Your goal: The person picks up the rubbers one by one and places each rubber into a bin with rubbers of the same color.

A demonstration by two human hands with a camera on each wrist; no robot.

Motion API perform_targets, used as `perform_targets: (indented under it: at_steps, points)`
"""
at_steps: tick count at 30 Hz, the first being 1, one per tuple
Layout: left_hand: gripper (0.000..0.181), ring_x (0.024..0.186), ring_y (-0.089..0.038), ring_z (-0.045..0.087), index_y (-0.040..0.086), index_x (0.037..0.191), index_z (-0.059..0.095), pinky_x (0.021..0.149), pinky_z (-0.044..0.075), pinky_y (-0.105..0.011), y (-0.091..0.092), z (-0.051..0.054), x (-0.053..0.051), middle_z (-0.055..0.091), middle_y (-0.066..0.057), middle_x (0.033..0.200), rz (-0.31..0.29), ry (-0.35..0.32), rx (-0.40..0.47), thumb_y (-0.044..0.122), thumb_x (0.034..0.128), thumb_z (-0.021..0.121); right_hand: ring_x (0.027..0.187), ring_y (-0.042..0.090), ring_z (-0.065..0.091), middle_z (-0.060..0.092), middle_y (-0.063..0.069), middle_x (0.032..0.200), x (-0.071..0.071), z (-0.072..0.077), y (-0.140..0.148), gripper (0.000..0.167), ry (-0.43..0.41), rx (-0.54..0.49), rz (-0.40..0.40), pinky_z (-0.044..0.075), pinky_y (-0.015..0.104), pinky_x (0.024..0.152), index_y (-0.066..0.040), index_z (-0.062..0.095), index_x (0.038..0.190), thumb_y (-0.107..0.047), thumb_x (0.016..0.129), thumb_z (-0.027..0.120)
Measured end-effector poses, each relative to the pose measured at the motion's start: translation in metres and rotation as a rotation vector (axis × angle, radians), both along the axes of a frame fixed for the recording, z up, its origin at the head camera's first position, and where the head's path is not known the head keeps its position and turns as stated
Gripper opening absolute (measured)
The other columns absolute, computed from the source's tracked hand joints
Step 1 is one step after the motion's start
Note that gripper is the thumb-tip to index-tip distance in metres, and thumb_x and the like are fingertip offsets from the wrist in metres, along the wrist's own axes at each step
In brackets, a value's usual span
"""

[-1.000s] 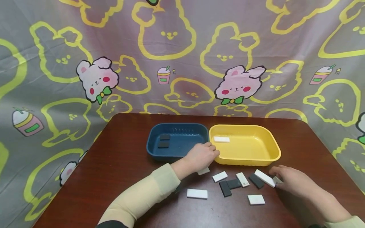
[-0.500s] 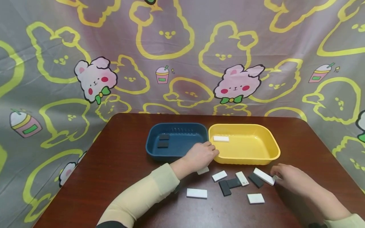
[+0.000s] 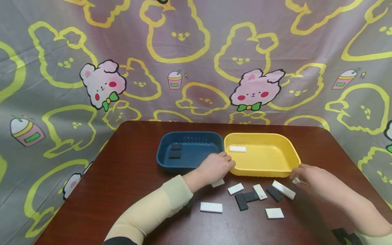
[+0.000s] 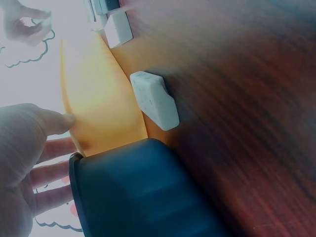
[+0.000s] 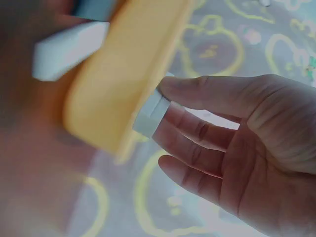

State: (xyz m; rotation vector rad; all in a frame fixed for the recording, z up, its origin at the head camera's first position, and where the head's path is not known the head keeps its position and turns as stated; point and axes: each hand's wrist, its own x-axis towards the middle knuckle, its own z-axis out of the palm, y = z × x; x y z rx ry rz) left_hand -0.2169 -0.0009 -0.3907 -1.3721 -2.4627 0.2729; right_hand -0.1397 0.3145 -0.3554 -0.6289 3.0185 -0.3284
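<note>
In the head view, my left hand (image 3: 215, 166) rests at the near corner where the blue basin (image 3: 162, 163) and yellow basin (image 3: 263, 173) meet. Its thumb and fingers grip the yellow basin's rim in the left wrist view. My right hand (image 3: 316, 180) pinches a white rectangular block (image 5: 152, 113) between thumb and fingers, by the yellow basin's near right corner. Below it, a white block (image 3: 283, 190) leans on a black block (image 3: 274, 193). Another white block (image 4: 154, 100) lies under my left hand, partly hidden in the head view.
Two black blocks (image 3: 175, 155) lie in the blue basin, and one white block (image 3: 237, 149) in the yellow. More white blocks (image 3: 211, 207) and black blocks (image 3: 241, 202) lie scattered on the brown table (image 3: 128, 190). A patterned cloth (image 3: 196, 68) hangs behind.
My right hand has lifted a white block from beside the leaning white block and moved it up toward the yellow basin's corner. My left hand has stayed in place.
</note>
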Motion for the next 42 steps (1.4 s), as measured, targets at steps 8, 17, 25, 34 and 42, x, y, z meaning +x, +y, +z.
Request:
perform_targets:
  at_steps: [8, 17, 25, 34, 42]
  points:
    - [0.016, 0.086, -0.013, 0.059, 0.020, 0.101, 0.072, 0.069, 0.050, -0.023, 0.000, -0.002, -0.002, 0.068, 0.003, 0.094, -0.030, 0.030, 0.042, 0.012, 0.0944, 0.060, 0.071, 0.015, 0.056, 0.058, -0.004, 0.082, -0.018, 0.050, -0.030, 0.030, 0.091, 0.008, 0.025, 0.051, 0.037, 0.063, -0.005, 0.065, 0.097, -0.003, 0.073, 0.083]
    - [0.016, 0.086, -0.012, 0.059, 0.019, 0.104, 0.072, 0.071, 0.050, -0.023, 0.001, -0.002, -0.001, 0.069, 0.003, 0.096, -0.027, 0.008, 0.036, 0.014, 0.0953, 0.060, 0.074, 0.017, 0.058, 0.061, -0.002, 0.082, -0.046, 0.066, -0.063, 0.030, 0.121, 0.006, 0.126, 0.054, 0.039, 0.070, -0.004, 0.066, 0.096, -0.003, 0.072, 0.084]
    - [0.016, 0.086, -0.012, 0.059, 0.019, 0.105, 0.072, 0.073, 0.050, -0.022, 0.001, -0.001, -0.001, 0.069, 0.003, 0.097, -0.011, 0.001, 0.008, 0.016, 0.0958, 0.060, 0.073, 0.018, 0.059, 0.062, 0.002, 0.087, -0.070, 0.055, -0.091, 0.028, 0.132, 0.005, 0.187, 0.055, 0.040, 0.072, -0.005, 0.067, 0.095, -0.003, 0.073, 0.083]
    - [0.017, 0.088, -0.012, 0.059, 0.019, 0.109, 0.072, 0.072, 0.051, -0.022, 0.001, 0.001, 0.000, 0.069, 0.003, 0.098, 0.003, 0.004, -0.013, 0.017, 0.0956, 0.061, 0.069, 0.017, 0.057, 0.062, 0.003, 0.081, -0.101, 0.025, -0.111, 0.024, 0.101, 0.077, 0.240, 0.054, 0.038, 0.072, -0.004, 0.063, 0.097, -0.006, 0.080, 0.079]
    - [0.018, 0.089, -0.012, 0.059, 0.018, 0.110, 0.071, 0.072, 0.051, -0.023, 0.000, 0.000, 0.000, 0.069, 0.003, 0.102, 0.007, -0.002, -0.010, 0.017, 0.0966, 0.059, 0.063, 0.018, 0.052, 0.057, 0.002, 0.076, -0.119, -0.005, -0.123, 0.015, 0.055, 0.100, 0.249, 0.051, 0.034, 0.065, -0.003, 0.061, 0.100, -0.003, 0.087, 0.068]
